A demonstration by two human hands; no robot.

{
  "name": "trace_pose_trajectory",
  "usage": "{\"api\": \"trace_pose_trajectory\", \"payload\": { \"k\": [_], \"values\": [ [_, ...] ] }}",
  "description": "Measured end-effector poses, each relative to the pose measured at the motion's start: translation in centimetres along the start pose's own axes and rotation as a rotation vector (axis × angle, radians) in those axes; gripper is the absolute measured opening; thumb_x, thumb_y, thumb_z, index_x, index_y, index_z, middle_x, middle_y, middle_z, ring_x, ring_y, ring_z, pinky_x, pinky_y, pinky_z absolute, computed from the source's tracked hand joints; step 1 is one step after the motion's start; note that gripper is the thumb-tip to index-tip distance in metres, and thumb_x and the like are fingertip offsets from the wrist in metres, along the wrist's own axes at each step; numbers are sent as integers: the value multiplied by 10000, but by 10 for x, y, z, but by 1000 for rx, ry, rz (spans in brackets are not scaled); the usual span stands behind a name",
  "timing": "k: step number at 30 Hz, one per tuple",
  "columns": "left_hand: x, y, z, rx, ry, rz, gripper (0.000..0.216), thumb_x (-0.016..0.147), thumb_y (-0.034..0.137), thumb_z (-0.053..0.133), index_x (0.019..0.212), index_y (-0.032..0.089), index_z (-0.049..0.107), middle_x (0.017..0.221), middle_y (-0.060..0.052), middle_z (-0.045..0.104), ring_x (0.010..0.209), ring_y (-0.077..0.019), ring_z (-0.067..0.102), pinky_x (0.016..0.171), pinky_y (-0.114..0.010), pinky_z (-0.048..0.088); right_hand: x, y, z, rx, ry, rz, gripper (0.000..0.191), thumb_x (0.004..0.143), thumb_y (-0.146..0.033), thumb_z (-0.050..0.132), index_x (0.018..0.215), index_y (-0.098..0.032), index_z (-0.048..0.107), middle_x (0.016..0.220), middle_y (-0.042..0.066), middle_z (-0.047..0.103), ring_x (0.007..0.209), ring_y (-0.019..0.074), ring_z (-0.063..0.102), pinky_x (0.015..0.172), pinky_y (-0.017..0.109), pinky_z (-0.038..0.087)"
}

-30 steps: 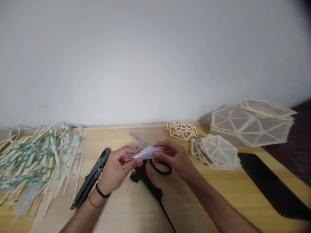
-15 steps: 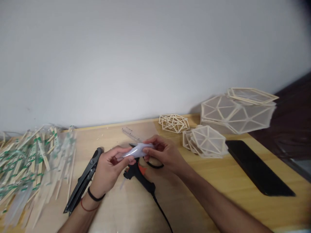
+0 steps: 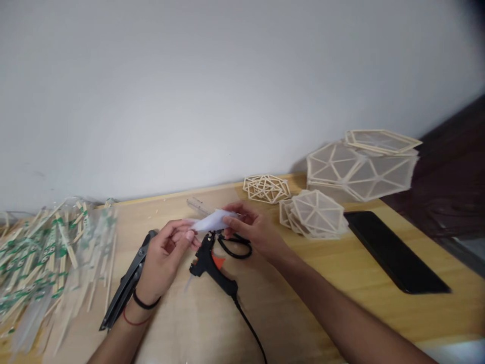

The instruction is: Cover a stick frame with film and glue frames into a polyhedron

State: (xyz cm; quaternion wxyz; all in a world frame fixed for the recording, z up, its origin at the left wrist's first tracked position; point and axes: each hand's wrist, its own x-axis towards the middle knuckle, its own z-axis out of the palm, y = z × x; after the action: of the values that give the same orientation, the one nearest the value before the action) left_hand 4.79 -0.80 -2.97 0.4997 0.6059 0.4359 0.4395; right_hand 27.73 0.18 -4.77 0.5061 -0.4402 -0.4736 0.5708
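Note:
Both hands hold a small piece of white translucent paper (image 3: 212, 221) above the wooden table (image 3: 341, 273). My left hand (image 3: 164, 258) pinches its left end with thumb and fingers. My right hand (image 3: 253, 233) pinches its right end. Directly beneath the paper lies a black glue gun (image 3: 212, 268) with an orange trigger, its cord running toward me. Black-handled scissors (image 3: 235, 247) lie under my right hand.
A black cutter tool (image 3: 127, 285) lies left of my left wrist. A heap of wrapped chopsticks (image 3: 45, 253) covers the left side. Stick-frame hexagons (image 3: 267, 188), paper-covered panels (image 3: 314, 215), a large faceted shade (image 3: 359, 169) and a black slab (image 3: 394, 253) sit at the right.
The view has shifted, so everything sits further left and higher. The paper, rolled-looking a second ago, now looks flatter and has risen off the glue gun; my hands have drawn slightly apart.

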Motion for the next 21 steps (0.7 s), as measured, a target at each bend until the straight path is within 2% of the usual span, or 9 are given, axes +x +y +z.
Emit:
{"api": "trace_pose_trajectory", "payload": {
  "k": [4, 8, 11, 15, 18, 21],
  "values": [
    [0, -2, -2, 48, -4, 9, 298, 980, 446, 662, 1104, 178, 707, 815, -40, 750, 757, -174, 718, 769, -296, 594, -1, -1, 0, -6, -22, 12, 420, 804, -507, 828, 1057, -220, 654, 696, -30, 722, 637, 169, 719, 675, 311, 597],
    [1, -7, -2, 38, -17, -25, 322, 932, 448, 720, 1104, 178, 688, 766, -23, 740, 726, -173, 711, 744, -293, 590, 1, 2, 1, -8, -42, 0, 422, 824, -551, 797, 1045, -217, 662, 738, -19, 724, 659, 172, 729, 694, 323, 618],
    [1, -10, 0, 30, -57, -84, 370, 883, 426, 774, 1143, 183, 674, 820, -27, 752, 729, -171, 714, 709, -281, 589, 2, 5, 1, 12, -51, 8, 431, 809, -566, 801, 1016, -216, 661, 782, -10, 731, 648, 161, 720, 669, 312, 619],
    [-1, -13, 1, 51, -91, -111, 369, 870, 401, 789, 1149, 184, 685, 947, -51, 758, 755, -166, 712, 681, -264, 578, 1, 2, 3, 46, -73, 38, 458, 769, -517, 845, 1057, -219, 650, 824, -8, 739, 661, 157, 727, 671, 301, 613],
    [-2, -13, -1, 89, -81, -114, 347, 890, 408, 769, 1147, 185, 699, 885, -40, 752, 753, -169, 706, 710, -268, 569, -1, -1, 4, 28, -136, 77, 493, 725, -468, 884, 1092, -216, 673, 830, -7, 758, 712, 177, 750, 732, 314, 606],
    [-3, -13, -2, 111, -79, -112, 329, 883, 419, 773, 1110, 189, 712, 845, -31, 742, 740, -172, 696, 705, -270, 560, -2, -1, 4, -19, -191, 78, 405, 736, -490, 875, 961, -190, 723, 797, 12, 773, 744, 196, 754, 743, 309, 583]
  ]
}}
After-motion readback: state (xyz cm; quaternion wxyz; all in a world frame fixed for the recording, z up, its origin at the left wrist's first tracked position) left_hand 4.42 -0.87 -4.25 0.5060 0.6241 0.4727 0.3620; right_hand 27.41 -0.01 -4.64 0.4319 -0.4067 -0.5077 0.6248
